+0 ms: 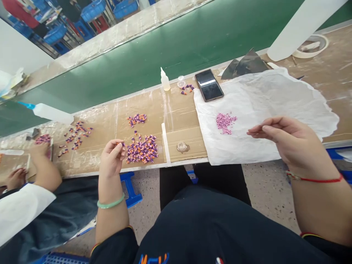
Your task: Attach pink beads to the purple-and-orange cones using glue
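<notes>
**Left hand (112,157) pinches beside a heap of purple-and-orange pieces (142,150)**

The left fingers (117,146) curl inward, their tips drawn toward the thumb; whether they grip a piece is too small to tell. The heap lies just beside those fingertips on a cardboard bench cover (181,110), with a smaller cluster of the same pieces (136,119) just beyond them. The right hand (286,143) is well to the right, its fingers (264,129) extended and lying close to the thumb; any hold cannot be told. Beneath them spreads a crinkled white sheet (275,99), with pink granules (225,123) on it just ahead of the fingertips. Farther ahead of the fingers stand a smartphone (209,85), a small clear cup (181,81) and a white squeeze bottle (165,80). Well left of the left hand, a co-worker's hand (41,148) rests near scattered pieces (75,137).
</notes>
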A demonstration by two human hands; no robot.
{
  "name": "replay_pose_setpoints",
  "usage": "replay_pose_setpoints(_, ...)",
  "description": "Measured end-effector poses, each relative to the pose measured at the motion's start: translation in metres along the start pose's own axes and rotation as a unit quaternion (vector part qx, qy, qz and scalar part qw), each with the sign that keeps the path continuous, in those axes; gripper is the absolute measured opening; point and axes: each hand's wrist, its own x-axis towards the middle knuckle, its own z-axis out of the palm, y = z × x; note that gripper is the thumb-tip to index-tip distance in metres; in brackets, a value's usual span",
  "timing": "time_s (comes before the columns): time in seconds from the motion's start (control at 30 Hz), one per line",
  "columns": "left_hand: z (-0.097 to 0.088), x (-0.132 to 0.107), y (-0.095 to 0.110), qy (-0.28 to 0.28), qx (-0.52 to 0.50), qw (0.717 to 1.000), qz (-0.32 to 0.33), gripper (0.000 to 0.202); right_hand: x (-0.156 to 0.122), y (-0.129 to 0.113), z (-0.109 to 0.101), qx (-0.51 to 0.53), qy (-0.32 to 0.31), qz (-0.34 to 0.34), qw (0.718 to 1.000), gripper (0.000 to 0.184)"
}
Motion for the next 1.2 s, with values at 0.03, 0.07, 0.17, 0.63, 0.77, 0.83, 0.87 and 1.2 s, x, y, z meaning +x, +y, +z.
replay_pose_setpoints(0.03,0.001,-0.005,-0.002,0.01,-0.008,1.0,-0.004,0.023,0.0,0.003,-0.002,0.003,0.01,0.005,1.0,0.03)
replay_pose_setpoints(0.07,0.004,-0.011,-0.005,0.014,-0.019,1.0,-0.011,0.022,0.0,0.005,-0.002,0.006,0.017,0.007,1.0,0.03)
replay_pose_setpoints(0.17,0.021,-0.028,-0.017,-0.017,-0.063,0.997,-0.051,0.021,0.003,0.013,0.001,-0.013,0.012,-0.015,1.0,0.022)
replay_pose_setpoints(0.63,0.112,-0.072,-0.043,-0.09,-0.068,0.982,-0.15,0.034,0.026,0.047,0.032,-0.382,-0.072,-0.289,0.875,0.011)
replay_pose_setpoints(0.77,0.114,-0.077,-0.047,-0.115,-0.072,0.979,-0.15,0.029,0.028,0.046,0.04,-0.388,-0.07,-0.276,0.876,0.009)
replay_pose_setpoints(0.83,0.113,-0.078,-0.048,-0.128,-0.068,0.978,-0.152,0.028,0.028,0.045,0.042,-0.388,-0.068,-0.269,0.879,0.01)
replay_pose_setpoints(0.87,0.113,-0.079,-0.049,-0.133,-0.068,0.977,-0.154,0.027,0.028,0.045,0.043,-0.389,-0.068,-0.266,0.879,0.011)
replay_pose_setpoints(1.2,0.113,-0.08,-0.056,-0.161,-0.014,0.978,-0.132,0.022,0.03,0.049,0.054,-0.463,-0.076,-0.27,0.84,0.014)
